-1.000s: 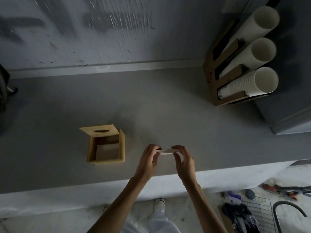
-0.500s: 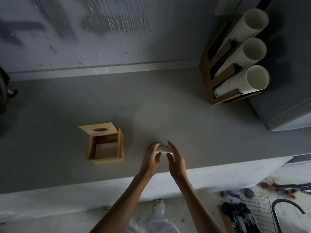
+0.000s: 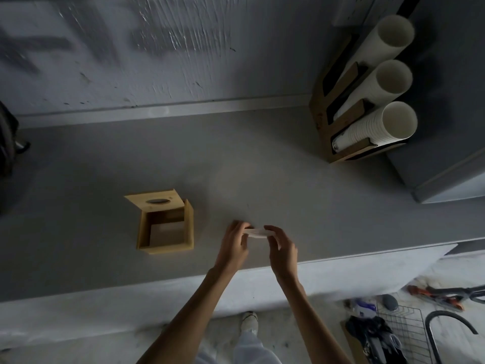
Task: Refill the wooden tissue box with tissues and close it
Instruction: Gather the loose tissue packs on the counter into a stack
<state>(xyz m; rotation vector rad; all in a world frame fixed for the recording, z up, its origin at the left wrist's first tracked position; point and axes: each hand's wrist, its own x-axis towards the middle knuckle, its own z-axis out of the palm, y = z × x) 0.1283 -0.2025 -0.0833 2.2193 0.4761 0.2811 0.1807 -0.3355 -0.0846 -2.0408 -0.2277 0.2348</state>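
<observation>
Although I look for brand names or labels, no writing can be read anywhere: the wooden tissue box (image 3: 165, 224) has plain sides, and the white cups in the cup holder (image 3: 341, 109) at the far right show only a small dark mark that is too blurred to read.

Both hands are above the grey counter (image 3: 262, 166), near its front edge. The left hand (image 3: 232, 246) and the right hand (image 3: 282, 249) hold between them a thin white stack of tissues (image 3: 256, 232). It looks flat and a little bent, and each end is pinched by the fingertips of one hand. The fingers of both hands are curled and narrow, closed on the ends of the stack, with the thumbs underneath or behind; I cannot tell exactly where the thumbs touch. The stack seems to be lifted a little above the counter, but I cannot tell for sure.

The wooden tissue box stands on the counter to the left of the hands, apart from them. It is open: its lid (image 3: 153, 200), which has an oval slot, leans back at the far side. Inside, the bottom looks pale, and I cannot tell if this is bare wood or tissues.

On the floor at the lower right there is a wire basket (image 3: 409, 329).
</observation>
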